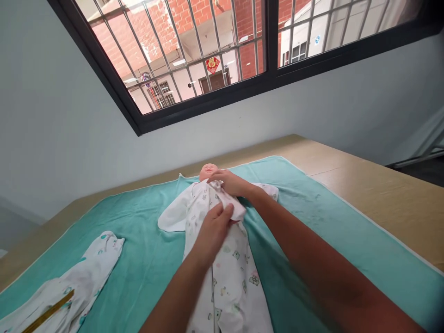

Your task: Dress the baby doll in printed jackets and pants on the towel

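Note:
A baby doll [207, 171] lies on its back on a teal towel [145, 231], dressed in a white printed romper [229, 273]. My left hand [213, 229] pinches a fold of the romper's front flap at the doll's chest. Up at the neckline, just under the doll's chin, my right hand [231, 181] grips the romper's collar. Both hands are closed on the cloth. The doll's arms are hidden inside the sleeves.
A second white printed garment [83, 277] lies on the towel at the near left, with a yellow strip across it. The towel covers a wooden table [364, 185] that stands against a grey wall under a barred window [208, 55].

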`<move>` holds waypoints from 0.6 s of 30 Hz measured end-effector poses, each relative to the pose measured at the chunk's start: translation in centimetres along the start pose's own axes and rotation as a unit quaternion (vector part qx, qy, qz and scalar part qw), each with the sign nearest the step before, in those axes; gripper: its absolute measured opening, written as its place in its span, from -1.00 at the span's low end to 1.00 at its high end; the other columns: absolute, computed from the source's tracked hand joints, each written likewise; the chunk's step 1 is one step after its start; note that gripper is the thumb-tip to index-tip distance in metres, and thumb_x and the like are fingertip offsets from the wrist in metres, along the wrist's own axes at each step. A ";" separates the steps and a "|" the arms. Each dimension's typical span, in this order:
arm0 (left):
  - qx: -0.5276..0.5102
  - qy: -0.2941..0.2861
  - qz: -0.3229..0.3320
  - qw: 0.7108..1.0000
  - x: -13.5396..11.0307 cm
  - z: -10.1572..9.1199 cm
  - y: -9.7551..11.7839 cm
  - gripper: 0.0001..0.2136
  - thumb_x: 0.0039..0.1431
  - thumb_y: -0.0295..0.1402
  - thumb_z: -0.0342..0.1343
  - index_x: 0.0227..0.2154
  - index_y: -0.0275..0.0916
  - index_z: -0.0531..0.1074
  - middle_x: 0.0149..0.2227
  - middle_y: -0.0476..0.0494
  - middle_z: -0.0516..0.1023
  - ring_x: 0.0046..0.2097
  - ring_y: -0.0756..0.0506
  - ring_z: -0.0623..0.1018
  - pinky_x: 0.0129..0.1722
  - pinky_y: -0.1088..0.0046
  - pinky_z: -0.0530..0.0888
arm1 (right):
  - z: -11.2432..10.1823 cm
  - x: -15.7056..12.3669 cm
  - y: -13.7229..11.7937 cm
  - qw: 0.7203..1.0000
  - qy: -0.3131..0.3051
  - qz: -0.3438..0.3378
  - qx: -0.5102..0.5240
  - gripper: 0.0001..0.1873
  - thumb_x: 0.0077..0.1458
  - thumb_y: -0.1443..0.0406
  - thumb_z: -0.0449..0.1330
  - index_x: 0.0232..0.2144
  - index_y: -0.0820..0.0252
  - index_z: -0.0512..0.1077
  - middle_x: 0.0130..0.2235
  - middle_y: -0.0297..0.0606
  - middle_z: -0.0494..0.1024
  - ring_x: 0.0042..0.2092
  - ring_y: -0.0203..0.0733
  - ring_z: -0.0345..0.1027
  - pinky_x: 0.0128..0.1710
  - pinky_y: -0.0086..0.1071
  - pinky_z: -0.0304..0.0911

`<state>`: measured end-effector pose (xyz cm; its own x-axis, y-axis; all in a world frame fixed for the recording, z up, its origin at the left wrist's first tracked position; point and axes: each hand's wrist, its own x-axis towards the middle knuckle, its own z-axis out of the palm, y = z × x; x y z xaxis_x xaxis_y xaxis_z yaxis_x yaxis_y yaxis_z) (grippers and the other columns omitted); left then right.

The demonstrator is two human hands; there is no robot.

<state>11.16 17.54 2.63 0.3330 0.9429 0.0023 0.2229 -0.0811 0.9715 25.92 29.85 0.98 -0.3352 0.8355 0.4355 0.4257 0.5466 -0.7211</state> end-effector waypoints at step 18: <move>-0.092 0.094 -0.035 0.991 -1.8 -3.9 -0.8 -0.76 0.13 -0.21 0.11 -0.56 -0.22 0.31 -0.54 -0.01 0.41 -0.47 -0.02 0.43 -0.43 0.46 0.44 | 2.7 0.8 1.0 0.988 0.112 0.097 -0.052 -0.92 0.11 0.28 0.09 -0.34 0.15 0.37 -0.23 -0.27 0.50 -0.24 -0.17 0.33 -0.23 -0.36 0.19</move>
<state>6.80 17.16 2.76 0.1417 0.9891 -0.0390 0.0632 0.0303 0.9975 23.82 30.93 -0.79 -0.0501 0.9100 0.4116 0.5506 0.3690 -0.7488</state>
